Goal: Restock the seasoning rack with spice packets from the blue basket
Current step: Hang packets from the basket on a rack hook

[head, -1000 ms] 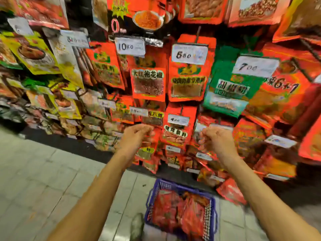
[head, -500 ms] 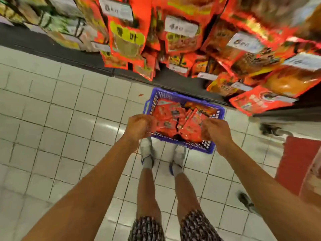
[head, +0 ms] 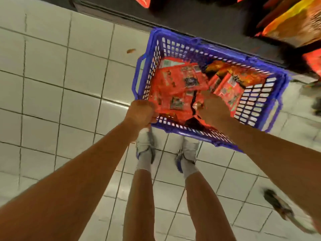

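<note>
Both hands reach into the blue basket: left hand seemingly clamped on a red packet, right hand unclear. Packets look light, floppy, slick. Pinch a top edge.

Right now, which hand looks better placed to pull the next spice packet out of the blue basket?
Probably the right hand: it reaches inside the blue basket, over the red packets. The left hand is curled at the basket's near corner.

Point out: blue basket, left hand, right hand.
blue basket (head: 213, 48), head view, far rim.
left hand (head: 140, 113), head view, back of the hand, at the basket's near left corner.
right hand (head: 215, 108), head view, back of the hand, over the packets.
</note>
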A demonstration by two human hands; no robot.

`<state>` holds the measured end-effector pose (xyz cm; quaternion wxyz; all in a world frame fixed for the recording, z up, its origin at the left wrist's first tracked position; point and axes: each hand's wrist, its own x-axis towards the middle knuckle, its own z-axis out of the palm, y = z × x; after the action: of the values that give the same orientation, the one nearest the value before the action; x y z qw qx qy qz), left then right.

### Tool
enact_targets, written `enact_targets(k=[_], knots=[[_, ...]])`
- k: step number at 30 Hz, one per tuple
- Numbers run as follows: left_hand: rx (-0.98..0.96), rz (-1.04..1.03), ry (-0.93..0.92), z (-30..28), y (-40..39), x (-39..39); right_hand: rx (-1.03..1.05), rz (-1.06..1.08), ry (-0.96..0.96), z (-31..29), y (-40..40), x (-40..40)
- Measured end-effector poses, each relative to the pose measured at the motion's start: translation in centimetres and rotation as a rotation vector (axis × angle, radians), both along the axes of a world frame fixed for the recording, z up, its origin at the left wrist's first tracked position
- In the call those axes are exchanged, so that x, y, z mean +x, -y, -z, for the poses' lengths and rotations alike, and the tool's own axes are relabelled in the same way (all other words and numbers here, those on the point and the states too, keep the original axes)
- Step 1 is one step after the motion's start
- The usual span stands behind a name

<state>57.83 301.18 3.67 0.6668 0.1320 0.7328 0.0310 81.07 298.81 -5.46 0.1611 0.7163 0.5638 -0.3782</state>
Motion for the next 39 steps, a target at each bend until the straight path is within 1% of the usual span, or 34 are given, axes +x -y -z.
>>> enact_targets(k=[2, 3, 5, 8, 10, 13, 15, 17, 20, 22, 24, 25, 26, 28, 29, 30, 33, 35, 37, 39], knots=[[0.032, 0.000, 0.000, 2.6, 0.7, -0.3, 0.038, -0.129, -0.012, 3.6, -1.9, -1.4], [0.049, 0.021, -0.012, 3.6, 1.2, -0.5, 0.032, -0.204, 0.004, 5.2, -2.7, -1.9], [0.068, 0.090, -0.038, 5.0, 2.3, -1.0, 0.001, -0.288, 0.055, 7.4, -3.7, -2.5], [0.043, 0.120, -0.048, 5.8, 3.7, -1.7, 0.109, -0.292, 0.093, 8.0, -4.3, -2.5], [0.033, 0.115, -0.051, 5.5, 4.1, -2.0, 0.152, -0.258, 0.053, 6.5, -4.4, -2.0], [0.113, 0.146, -0.050, 4.9, 4.0, -2.1, 0.170, -0.095, -0.166, 2.4, -4.6, -1.1], [0.198, 0.144, 0.004, 4.3, 3.6, -1.9, 0.161, -0.020, -0.307, -0.8, -4.8, -0.4], [0.261, 0.131, 0.100, 3.8, 3.0, -1.6, 0.040, 0.117, -0.466, -3.4, -4.9, 0.0], [0.302, 0.084, 0.195, 3.4, 2.2, -1.3, -0.232, 0.476, -0.806, -6.0, -4.4, -0.7], [0.297, 0.029, 0.207, 3.4, 2.2, -1.4, -0.360, 0.592, -0.872, -6.0, -3.7, -1.6], [0.318, -0.013, 0.158, 3.5, 2.9, -2.0, -0.364, 0.658, -0.818, -4.6, -3.3, -2.5], [0.341, -0.020, 0.119, 3.6, 3.3, -2.4, -0.315, 0.639, -0.731, -3.5, -3.4, -2.7], [0.367, -0.025, 0.087, 3.7, 3.7, -2.9, -0.245, 0.546, -0.584, -2.2, -3.5, -2.8], [0.408, -0.041, 0.066, 4.0, 4.5, -4.1, -0.118, 0.228, -0.228, 0.6, -3.6, -2.7], [0.414, -0.044, 0.070, 4.2, 4.9, -4.6, -0.063, 0.100, -0.103, 1.8, -3.4, -2.7], [0.415, -0.040, 0.071, 4.5, 5.3, -5.2, -0.027, 0.006, -0.040, 2.8, -3.2, -2.7], [0.425, -0.026, 0.055, 5.2, 6.1, -6.5, -0.008, -0.300, 0.009, 5.3, -1.4, -3.7], [0.410, -0.058, 0.053, 5.7, 6.3, -6.8, -0.026, -0.445, 0.046, 6.5, 0.4, -4.8], [0.382, -0.093, 0.047, 6.1, 6.3, -6.9, -0.040, -0.494, 0.097, 7.0, 1.9, -5.4], [0.369, -0.105, 0.048, 6.1, 6.2, -6.8, -0.013, -0.470, 0.128, 7.0, 2.3, -5.6]])
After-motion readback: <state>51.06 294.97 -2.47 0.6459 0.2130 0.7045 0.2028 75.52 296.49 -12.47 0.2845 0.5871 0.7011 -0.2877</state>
